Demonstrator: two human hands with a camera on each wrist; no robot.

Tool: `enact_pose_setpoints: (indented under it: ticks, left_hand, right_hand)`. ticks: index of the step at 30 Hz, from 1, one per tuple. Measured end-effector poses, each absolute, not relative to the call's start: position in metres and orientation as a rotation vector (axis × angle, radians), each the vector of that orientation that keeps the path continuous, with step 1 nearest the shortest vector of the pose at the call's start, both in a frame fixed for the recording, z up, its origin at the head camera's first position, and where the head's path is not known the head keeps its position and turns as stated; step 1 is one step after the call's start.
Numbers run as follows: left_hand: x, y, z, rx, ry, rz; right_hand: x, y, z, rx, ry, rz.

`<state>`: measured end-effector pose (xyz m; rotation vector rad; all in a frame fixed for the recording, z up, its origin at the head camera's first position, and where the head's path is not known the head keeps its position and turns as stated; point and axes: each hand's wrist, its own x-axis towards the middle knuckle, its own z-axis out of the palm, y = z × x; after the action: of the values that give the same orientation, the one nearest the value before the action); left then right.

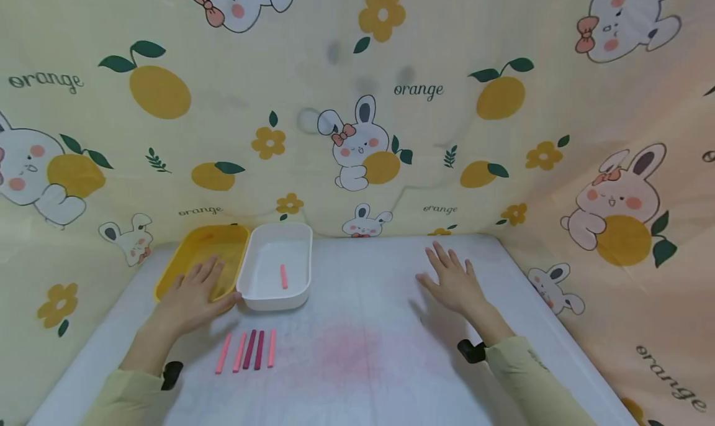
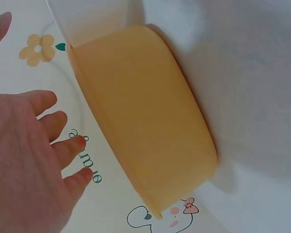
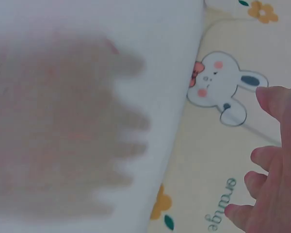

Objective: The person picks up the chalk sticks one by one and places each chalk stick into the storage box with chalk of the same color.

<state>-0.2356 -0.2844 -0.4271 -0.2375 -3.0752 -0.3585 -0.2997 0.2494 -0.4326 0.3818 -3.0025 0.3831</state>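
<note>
My left hand point(image 1: 192, 292) is spread over the near part of a yellow tray point(image 1: 187, 243), holding nothing. In the left wrist view its fingers extend beside the tray's outer wall point(image 2: 145, 116). A white tray point(image 1: 274, 246) stands against the yellow one on its right, with a single pink stick point(image 1: 283, 277) inside. On the table in front of the trays lie several sticks in a row, some light pink point(image 1: 223, 353) and some dark red point(image 1: 259, 350). My right hand point(image 1: 455, 286) hovers above the table's right side, fingers spread, its shadow falling on the surface.
A white table point(image 1: 380, 289) carries a faint pink stain near its middle. Behind it and along both sides hangs a cream curtain point(image 1: 313, 59) printed with rabbits, oranges and flowers. Dark wrist straps show at both sleeves.
</note>
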Motion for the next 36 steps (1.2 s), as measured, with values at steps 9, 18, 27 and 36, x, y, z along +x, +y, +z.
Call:
enact_pose_setpoints:
  ticks: [9,18,27,36]
  left_hand:
    - [-0.229,-0.279,-0.429,-0.265,-3.015,-0.411]
    - [-0.216,-0.270,-0.427,-0.307,-2.858,-0.419]
    - [-0.202,-0.265,-0.435,-0.325,-2.652,-0.511]
    - [-0.191,-0.262,-0.448,-0.231,-2.702,-0.719]
  right_hand:
    - [-0.307,0.216,-0.432,0.436,-2.967,0.424]
    - [-0.314,0.165,-0.427,0.542,-2.894,0.506]
    - [-0.315,0.117,-0.427,0.648,-2.857,0.556]
    - [-0.314,0.080,-0.441,0.776,-2.841,0.580]
